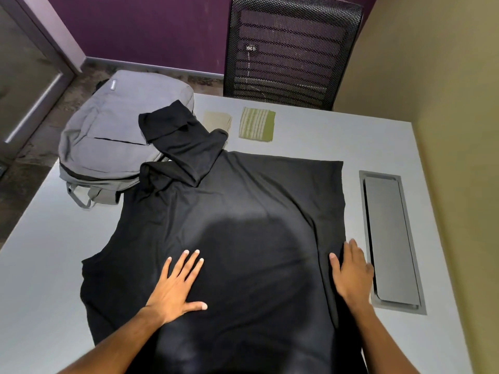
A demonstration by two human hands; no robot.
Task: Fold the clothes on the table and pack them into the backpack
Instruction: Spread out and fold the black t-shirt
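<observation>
Left hand is lying flat, palm down, fingers spread and straight, thumb sticking out to the side. Right hand is also pressing down flat, fingers together and pointing forward. Both forearms are reaching in from the near edge, bare.

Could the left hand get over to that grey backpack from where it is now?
Probably yes. The left hand lies flat on the black garment, holding nothing, and the grey backpack sits on its own side at the table's far left. Only cloth lies between; it may be a stretch.
</observation>
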